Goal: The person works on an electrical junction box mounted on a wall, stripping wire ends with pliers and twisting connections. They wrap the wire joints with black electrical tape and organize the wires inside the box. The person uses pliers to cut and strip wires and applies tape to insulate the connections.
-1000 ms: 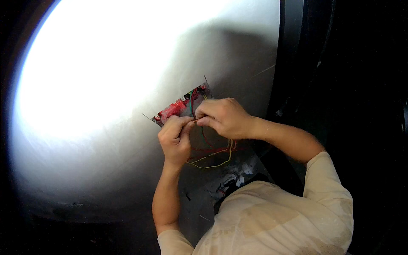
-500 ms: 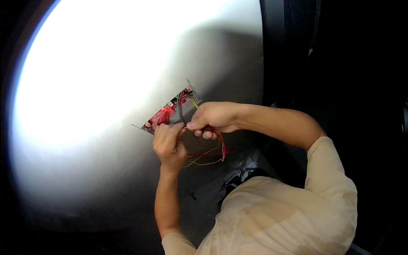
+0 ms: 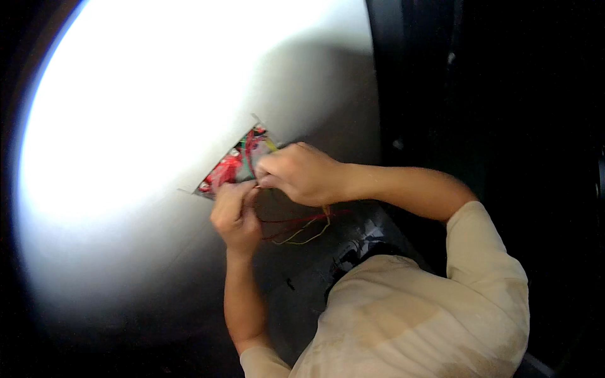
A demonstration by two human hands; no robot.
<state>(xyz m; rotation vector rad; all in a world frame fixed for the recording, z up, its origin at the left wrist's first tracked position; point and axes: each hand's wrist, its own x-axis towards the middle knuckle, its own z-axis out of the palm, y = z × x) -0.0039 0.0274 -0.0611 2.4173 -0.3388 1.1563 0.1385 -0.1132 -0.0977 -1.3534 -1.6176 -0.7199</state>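
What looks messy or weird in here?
A thin yellow wire and a thin red wire trail loosely below the right hand, outside the open rectangular box in the pale wall. That looks untidy, but nothing clearly looks broken.

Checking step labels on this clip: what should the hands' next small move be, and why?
Perhaps a small twist by the right hand while the left hand steadies: they pinch close together at what looks like a thin wire, beside the open box. Blur hides how many strands they hold.
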